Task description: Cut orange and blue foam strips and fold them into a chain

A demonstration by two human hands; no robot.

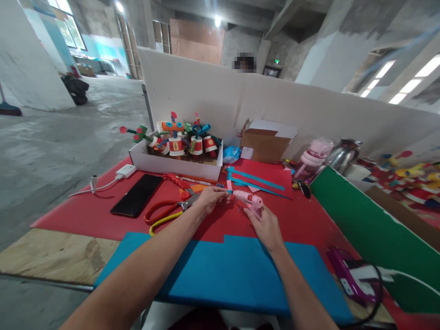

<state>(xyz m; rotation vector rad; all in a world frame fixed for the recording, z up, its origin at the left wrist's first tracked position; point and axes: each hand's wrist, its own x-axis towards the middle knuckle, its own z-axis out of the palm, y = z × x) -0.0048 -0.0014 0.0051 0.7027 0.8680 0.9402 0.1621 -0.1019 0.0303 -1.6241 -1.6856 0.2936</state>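
A grey concrete floor [110, 105] spreads across the left, past a thick white pillar [32, 68]. Behind the near, red-covered table [305, 220], a white partition [275, 98] runs from left to right. Daylight shows in a window [70, 33] at far left; beyond the partition a ceiling lamp [217, 21] glows, with bright panels [410, 85] at right.

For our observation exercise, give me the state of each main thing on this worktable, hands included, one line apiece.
Left hand: fingertips together, apparently pinching a small blue piece
Right hand: closed around the pink glue gun
Pink glue gun: held, nozzle toward left hand; heat cannot be told
Phone: flat, screen dark
White box: open-topped, filled with cup figures
Cup figures: some upright, some tilted
Pink bottle: standing
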